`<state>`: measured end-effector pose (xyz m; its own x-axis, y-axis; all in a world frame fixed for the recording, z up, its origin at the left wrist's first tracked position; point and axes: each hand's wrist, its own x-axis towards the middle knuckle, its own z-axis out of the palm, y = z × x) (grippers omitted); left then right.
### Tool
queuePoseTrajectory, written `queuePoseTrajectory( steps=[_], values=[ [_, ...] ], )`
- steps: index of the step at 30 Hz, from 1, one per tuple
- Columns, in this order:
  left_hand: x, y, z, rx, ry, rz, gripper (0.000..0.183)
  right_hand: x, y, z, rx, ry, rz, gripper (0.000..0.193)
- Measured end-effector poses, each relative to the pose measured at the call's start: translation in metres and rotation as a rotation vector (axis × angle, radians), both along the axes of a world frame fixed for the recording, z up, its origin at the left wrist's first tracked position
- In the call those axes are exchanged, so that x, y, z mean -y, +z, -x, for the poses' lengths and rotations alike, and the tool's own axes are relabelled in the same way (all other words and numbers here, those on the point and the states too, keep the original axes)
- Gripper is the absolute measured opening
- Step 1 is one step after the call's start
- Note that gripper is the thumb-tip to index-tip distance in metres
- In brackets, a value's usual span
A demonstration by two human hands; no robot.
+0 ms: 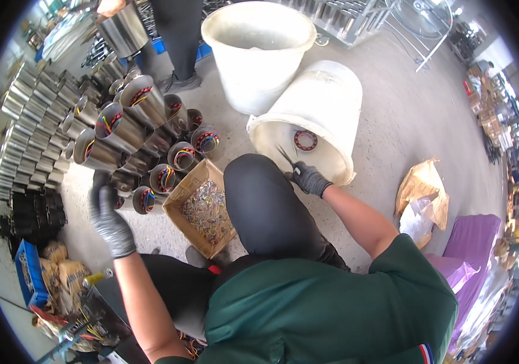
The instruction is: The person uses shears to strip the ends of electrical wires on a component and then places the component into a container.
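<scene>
One slim, two-pronged dark tool (285, 156) is gripped in the gloved right hand (311, 181), by the mouth of the tipped white bin (336, 91); its long axis runs 5 to 11 o'clock, tips toward 11. At 9 o'clock, the gloved left hand (111, 221) looks empty, near steel cylinders (127, 134).

Your grey concrete floor (405, 103) carries two round white plastic tubs (253, 76), shiny steel cylinders (128, 133) and crumpled brown paper (420, 182).

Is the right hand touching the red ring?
Apart: the head view shows the white tub's inner wall between the right hand and the red ring.
</scene>
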<state>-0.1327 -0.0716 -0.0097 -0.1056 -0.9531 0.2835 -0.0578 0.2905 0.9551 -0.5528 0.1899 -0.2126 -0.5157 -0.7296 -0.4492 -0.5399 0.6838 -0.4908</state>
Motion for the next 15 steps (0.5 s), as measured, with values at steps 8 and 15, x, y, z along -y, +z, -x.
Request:
queuePoseTrajectory(
  steps=[8, 15],
  values=[
    [-0.019, -0.083, 0.043, 0.711, -0.277, 0.171, 0.016, 0.032, -0.096, 0.063, -0.427, 0.085, -0.136, 0.030],
    [-0.021, -0.093, 0.055, 0.826, -0.330, 0.219, 0.014, 0.075, -0.163, 0.144, -0.618, -0.313, 0.092, 0.025]
  ],
)
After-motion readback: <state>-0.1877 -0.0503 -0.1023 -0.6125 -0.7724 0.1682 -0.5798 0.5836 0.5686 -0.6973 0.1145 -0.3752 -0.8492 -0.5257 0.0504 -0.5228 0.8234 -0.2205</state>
